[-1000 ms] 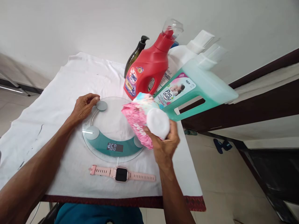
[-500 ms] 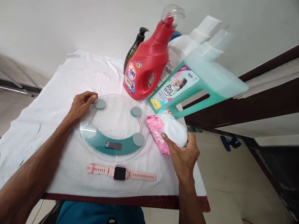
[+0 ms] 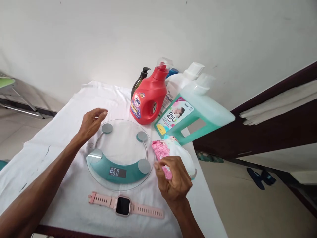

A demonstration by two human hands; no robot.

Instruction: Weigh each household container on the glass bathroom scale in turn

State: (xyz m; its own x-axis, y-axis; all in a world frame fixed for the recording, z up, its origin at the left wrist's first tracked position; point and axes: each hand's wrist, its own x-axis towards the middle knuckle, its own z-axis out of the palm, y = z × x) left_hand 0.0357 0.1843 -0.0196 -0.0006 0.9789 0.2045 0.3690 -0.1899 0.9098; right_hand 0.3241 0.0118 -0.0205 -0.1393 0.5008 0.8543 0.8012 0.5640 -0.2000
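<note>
A round glass bathroom scale point(image 3: 121, 147) with a teal band lies on the white cloth, digits lit on its display point(image 3: 117, 172). Just past its upper-left rim is my left hand point(image 3: 92, 124), fingers stretched out and holding nothing. My right hand point(image 3: 174, 180) hovers at the scale's right side, its fingers curled in with nothing seen in them. Behind that hand rests a pink and white soft packet point(image 3: 160, 150), partly hidden by it. A pink-strapped smartwatch point(image 3: 123, 205) lies flat in front of the scale.
Behind the scale stand a red detergent bottle point(image 3: 150, 96), a dark pump bottle point(image 3: 139, 83) and a white bottle point(image 3: 168, 89). A green liquid jug point(image 3: 210, 109) leans out at the table's right side. Blue slippers point(image 3: 261, 178) are on the floor at right.
My right hand has let go of the packet and moved left toward the scale. The left hand has lifted off the scale's rim. Larger digits now show on the display. The view has tilted up.
</note>
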